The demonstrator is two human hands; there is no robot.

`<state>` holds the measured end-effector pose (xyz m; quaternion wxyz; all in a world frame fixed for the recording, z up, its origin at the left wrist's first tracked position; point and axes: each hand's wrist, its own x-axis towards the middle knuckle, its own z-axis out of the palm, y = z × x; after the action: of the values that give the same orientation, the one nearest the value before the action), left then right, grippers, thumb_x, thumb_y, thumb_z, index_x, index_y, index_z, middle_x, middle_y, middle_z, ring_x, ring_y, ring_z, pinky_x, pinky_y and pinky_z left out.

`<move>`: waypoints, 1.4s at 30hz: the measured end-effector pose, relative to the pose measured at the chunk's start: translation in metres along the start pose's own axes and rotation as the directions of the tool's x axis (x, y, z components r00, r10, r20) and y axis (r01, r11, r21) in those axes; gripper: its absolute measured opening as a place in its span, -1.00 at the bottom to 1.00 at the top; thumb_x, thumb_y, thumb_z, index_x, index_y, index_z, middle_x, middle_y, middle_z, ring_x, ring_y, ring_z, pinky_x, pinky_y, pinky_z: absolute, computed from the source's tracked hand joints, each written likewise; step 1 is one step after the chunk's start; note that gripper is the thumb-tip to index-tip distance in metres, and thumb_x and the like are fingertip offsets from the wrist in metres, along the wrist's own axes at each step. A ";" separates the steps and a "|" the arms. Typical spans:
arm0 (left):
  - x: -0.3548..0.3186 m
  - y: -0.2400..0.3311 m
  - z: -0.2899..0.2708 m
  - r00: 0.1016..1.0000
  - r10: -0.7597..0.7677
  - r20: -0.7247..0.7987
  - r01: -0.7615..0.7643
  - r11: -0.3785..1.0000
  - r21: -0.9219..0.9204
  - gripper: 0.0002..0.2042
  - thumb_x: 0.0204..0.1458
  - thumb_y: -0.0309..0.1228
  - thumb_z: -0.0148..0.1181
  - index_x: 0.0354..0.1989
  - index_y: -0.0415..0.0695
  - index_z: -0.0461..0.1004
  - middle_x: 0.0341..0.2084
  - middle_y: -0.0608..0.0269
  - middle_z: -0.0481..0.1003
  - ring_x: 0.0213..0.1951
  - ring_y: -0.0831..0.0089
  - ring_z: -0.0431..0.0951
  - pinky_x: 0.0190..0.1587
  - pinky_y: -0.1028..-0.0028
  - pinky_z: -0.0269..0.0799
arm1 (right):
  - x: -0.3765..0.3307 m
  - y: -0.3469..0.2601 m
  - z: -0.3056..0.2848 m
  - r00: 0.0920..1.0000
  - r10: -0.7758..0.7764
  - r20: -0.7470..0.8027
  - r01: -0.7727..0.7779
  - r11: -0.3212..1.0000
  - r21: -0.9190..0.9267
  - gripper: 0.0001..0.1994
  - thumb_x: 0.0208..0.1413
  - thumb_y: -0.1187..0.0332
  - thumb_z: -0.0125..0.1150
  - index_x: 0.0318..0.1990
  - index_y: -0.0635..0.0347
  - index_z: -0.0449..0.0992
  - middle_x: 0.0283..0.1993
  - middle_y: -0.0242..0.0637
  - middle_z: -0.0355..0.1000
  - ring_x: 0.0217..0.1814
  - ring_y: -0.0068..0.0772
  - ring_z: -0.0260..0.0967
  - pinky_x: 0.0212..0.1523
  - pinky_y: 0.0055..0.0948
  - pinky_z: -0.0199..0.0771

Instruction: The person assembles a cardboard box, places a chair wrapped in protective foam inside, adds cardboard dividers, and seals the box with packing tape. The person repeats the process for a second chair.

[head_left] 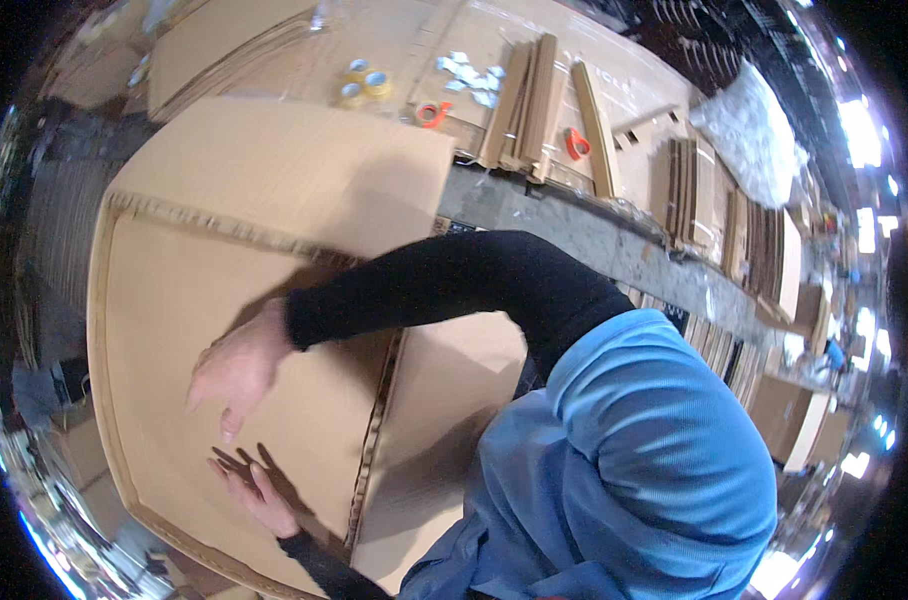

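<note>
Cardboard box (pixel 204 330), one, lies under two open hands, right hand (pixel 236 368) above, left hand (pixel 259 492) flat, neither gripping.

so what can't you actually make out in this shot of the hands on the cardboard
- Head view: the underside of the left hand, pressed flat on the cardboard sheet, hidden by the hand itself.
- The right hand is motion-blurred; whether it touches the sheet is unclear.
- The sheet's lower right is covered by the blue garment.
- The small white pieces beside the tape rolls are too small to identify.
</note>
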<state>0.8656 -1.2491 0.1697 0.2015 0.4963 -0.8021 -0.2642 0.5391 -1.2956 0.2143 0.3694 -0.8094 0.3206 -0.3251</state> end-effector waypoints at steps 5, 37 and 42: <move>0.022 0.192 0.112 0.982 0.082 0.171 -0.011 0.923 -0.384 -0.28 0.31 -0.02 0.01 0.45 -0.32 0.02 0.47 -0.09 0.00 0.48 -0.11 -0.04 0.41 -0.08 0.04 | -0.241 0.020 -0.104 0.472 0.315 -0.824 0.185 0.878 0.442 -0.51 0.18 0.23 0.32 0.22 0.25 0.44 0.05 -0.20 0.55 0.04 -0.44 0.50 0.05 -0.39 0.54; 0.100 0.262 0.185 0.915 -0.042 0.402 -0.287 0.632 0.720 -0.35 -0.01 0.09 0.11 -0.05 -0.36 0.35 -0.09 -0.23 0.41 0.01 -0.28 0.40 0.11 -0.16 0.30 | -0.597 0.783 -0.021 -0.317 0.904 -0.287 0.131 0.342 0.931 -0.65 0.18 0.25 0.27 0.06 0.18 0.47 -0.17 -0.33 0.51 -0.29 -0.43 0.51 -0.42 -0.40 0.59; 0.066 0.283 0.160 0.954 -0.012 0.299 -0.203 0.708 0.676 -0.36 -0.06 0.10 0.12 -0.13 -0.36 0.42 -0.18 -0.24 0.49 -0.07 -0.30 0.48 0.05 -0.18 0.36 | -0.554 0.590 0.025 -0.113 0.978 -0.173 0.465 0.206 0.861 -0.65 0.16 0.21 0.26 0.04 0.17 0.49 -0.11 -0.34 0.52 -0.17 -0.45 0.49 -0.19 -0.33 0.52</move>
<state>0.5490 -1.1685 0.2255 -0.1038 0.4501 -0.8869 0.0022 0.0711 -1.1729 -0.4349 0.4722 0.2045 0.4633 -0.7215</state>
